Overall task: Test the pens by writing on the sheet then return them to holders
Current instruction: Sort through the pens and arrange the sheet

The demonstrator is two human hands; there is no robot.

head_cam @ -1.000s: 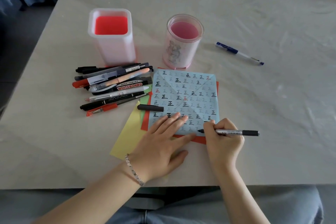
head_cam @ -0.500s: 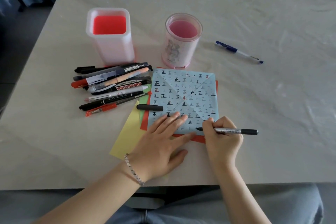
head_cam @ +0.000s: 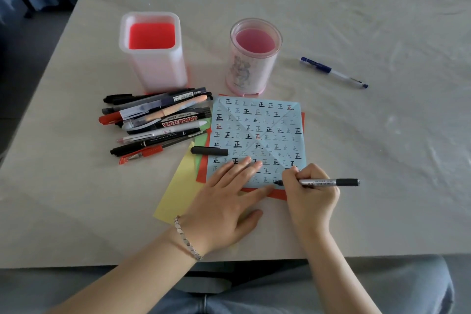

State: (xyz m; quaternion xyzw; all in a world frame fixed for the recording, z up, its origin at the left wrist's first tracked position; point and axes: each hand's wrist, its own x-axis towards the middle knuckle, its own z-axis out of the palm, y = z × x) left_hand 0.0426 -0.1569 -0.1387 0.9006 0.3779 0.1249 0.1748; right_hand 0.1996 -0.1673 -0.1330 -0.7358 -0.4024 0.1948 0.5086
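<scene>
Pale tabletop (head_cam: 356, 160), blue sheet (head_cam: 257, 132) under spread left hand (head_cam: 226, 201), marker (head_cam: 328, 182) in pinching right hand (head_cam: 309, 196), tip on sheet.

Bare forearms, silver link bracelet (head_cam: 187, 239) on left wrist, blue-grey trousers (head_cam: 382, 290)

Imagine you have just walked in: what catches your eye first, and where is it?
The pale blue paper sheet in the centre, covered in rows of handwritten characters, stands out first. The left hand presses flat on its near part while the right hand grips a silver-and-black marker, tip at the sheet's near edge. A heap of assorted pens lies to its left, before a square white holder and a round pink holder.
</scene>
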